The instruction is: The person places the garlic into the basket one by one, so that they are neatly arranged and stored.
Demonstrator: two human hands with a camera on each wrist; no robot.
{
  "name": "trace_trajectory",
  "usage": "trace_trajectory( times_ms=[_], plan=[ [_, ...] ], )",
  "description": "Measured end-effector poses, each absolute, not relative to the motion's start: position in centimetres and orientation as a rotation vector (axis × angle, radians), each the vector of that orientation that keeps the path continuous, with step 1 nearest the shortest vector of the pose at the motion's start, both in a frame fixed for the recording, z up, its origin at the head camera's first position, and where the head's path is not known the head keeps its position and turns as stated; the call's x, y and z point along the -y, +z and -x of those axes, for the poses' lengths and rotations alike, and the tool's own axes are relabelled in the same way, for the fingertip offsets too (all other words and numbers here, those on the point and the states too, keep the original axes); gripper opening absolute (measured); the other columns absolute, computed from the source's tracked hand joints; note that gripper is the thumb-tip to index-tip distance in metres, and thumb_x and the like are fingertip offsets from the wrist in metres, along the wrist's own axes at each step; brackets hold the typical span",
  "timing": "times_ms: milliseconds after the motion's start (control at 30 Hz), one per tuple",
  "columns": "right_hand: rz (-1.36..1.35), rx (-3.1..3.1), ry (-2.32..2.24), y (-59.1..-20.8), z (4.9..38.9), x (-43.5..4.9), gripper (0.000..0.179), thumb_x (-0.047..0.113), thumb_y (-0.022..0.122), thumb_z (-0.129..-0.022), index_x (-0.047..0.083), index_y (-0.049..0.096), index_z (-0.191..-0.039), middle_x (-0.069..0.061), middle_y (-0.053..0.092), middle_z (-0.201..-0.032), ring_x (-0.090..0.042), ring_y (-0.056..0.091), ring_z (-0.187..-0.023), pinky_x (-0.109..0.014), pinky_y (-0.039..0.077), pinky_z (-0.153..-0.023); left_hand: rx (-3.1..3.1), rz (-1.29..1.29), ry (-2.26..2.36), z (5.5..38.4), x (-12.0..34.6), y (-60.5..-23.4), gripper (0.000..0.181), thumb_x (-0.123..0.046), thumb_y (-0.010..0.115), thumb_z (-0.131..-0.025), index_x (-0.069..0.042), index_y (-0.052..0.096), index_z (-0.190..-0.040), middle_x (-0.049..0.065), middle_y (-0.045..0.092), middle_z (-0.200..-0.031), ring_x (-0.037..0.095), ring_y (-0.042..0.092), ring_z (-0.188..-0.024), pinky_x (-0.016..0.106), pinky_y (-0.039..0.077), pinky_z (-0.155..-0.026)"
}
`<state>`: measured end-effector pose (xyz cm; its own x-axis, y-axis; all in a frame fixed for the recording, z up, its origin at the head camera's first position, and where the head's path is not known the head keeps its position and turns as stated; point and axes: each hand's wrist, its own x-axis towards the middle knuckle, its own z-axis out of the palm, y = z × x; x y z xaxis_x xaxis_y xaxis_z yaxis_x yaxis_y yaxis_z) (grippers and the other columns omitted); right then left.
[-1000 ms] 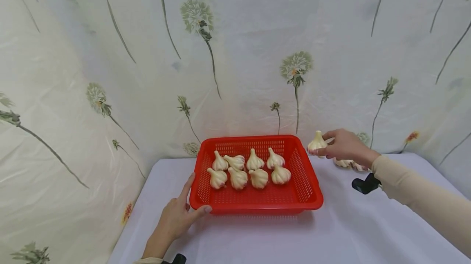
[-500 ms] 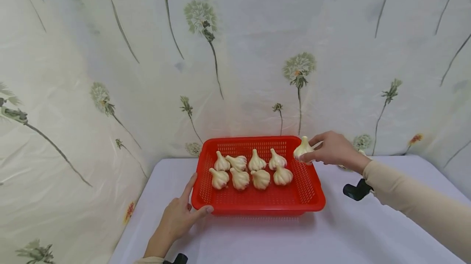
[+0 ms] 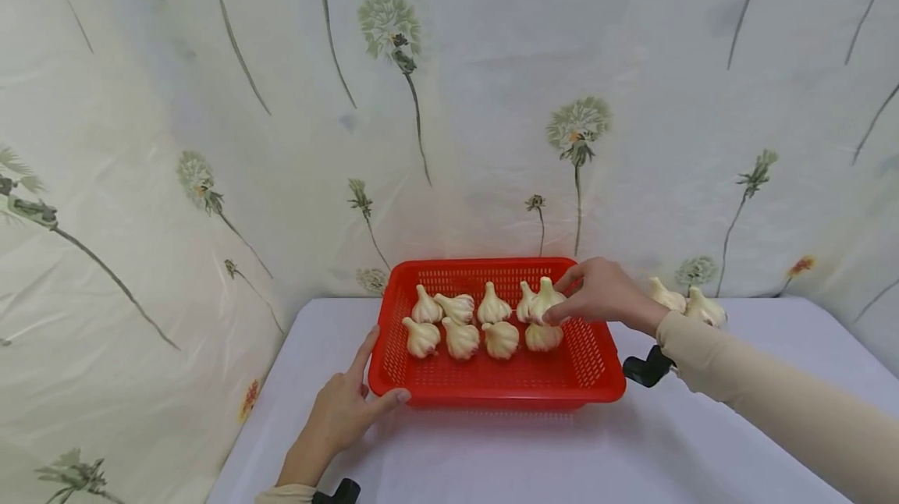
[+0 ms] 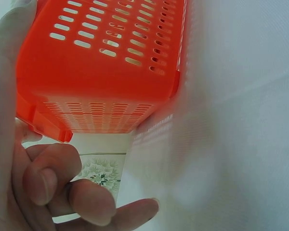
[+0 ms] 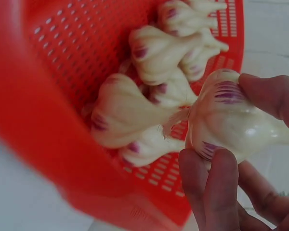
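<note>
A red plastic basket (image 3: 495, 393) with slotted walls holds several garlic bulbs (image 3: 502, 340) in two rough rows. My right hand (image 3: 597, 293) pinches another garlic bulb (image 3: 546, 299) over the basket's right half, its stem pointing up in the head view. Close up in the right wrist view, thumb and fingertips grip this held bulb (image 5: 226, 120), which has purple streaks. At the basket's near left corner rests my left hand (image 3: 344, 406), thumb along the front rim and forefinger straight along the left side. Its other fingers hang loosely curled beside the basket in the left wrist view.
Two more garlic bulbs (image 3: 705, 307) lie on the white-covered table (image 3: 492, 461), right of the basket and behind the right forearm. A curtain (image 3: 477, 98) printed with dandelions hangs directly behind the table and along the left side.
My right hand has carried the garlic bulb leftward from beyond the basket's right edge to over the bulbs inside. The left hand has stayed at its corner.
</note>
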<state>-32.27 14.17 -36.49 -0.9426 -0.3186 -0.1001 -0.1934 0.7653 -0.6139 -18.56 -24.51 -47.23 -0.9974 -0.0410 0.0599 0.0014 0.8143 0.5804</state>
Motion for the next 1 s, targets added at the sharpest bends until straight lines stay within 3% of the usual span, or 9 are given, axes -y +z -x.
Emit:
trace_trajectory(
  times_ms=[133,400,733,1000],
  plan=[
    [0.475,-2.774,-0.896,-36.7,32.3,-12.6,0.055,0.047,0.090,-0.062,0.011,0.076,-0.100,-0.003,0.071,-0.092,-0.021,0.060,-0.085,-0.032,0.052,-0.063,2.926,-0.033,-0.923,18.6,24.7,-47.3,0.100,-0.073,0.068,-0.074,-0.045,0.017,-0.156,-0.002,0.043,-0.053,0.011,0.035,-0.050,0.026,0.027,-0.045],
    [0.574,-2.633,-0.980,-38.0,32.4,-9.8,0.054,0.045,0.093,-0.060,0.014,0.072,-0.098,-0.002,0.070,-0.092,-0.019,0.064,-0.082,-0.032,0.055,-0.064,2.904,-0.011,-0.920,18.7,24.8,-47.5,0.099,-0.070,0.070,-0.075,-0.045,0.017,-0.155,-0.002,0.042,-0.053,0.011,0.034,-0.050,0.026,0.026,-0.046],
    [0.929,-2.518,-0.913,-38.8,32.3,-6.4,0.039,0.039,0.092,-0.065,0.019,0.072,-0.092,0.006,0.071,-0.088,-0.017,0.065,-0.086,-0.035,0.053,-0.078,2.907,-0.015,-0.931,18.8,24.7,-47.4,0.100,-0.069,0.070,-0.075,-0.045,0.018,-0.155,-0.001,0.044,-0.054,0.012,0.036,-0.051,0.027,0.027,-0.046],
    [1.091,-2.459,-0.830,-40.1,32.5,-3.9,0.039,0.041,0.092,-0.064,0.021,0.070,-0.089,0.006,0.070,-0.083,-0.015,0.064,-0.077,-0.032,0.054,-0.067,2.929,-0.036,-0.901,18.8,24.8,-47.4,0.101,-0.071,0.069,-0.074,-0.045,0.016,-0.156,-0.001,0.046,-0.057,0.013,0.039,-0.053,0.027,0.030,-0.047]
  ],
)
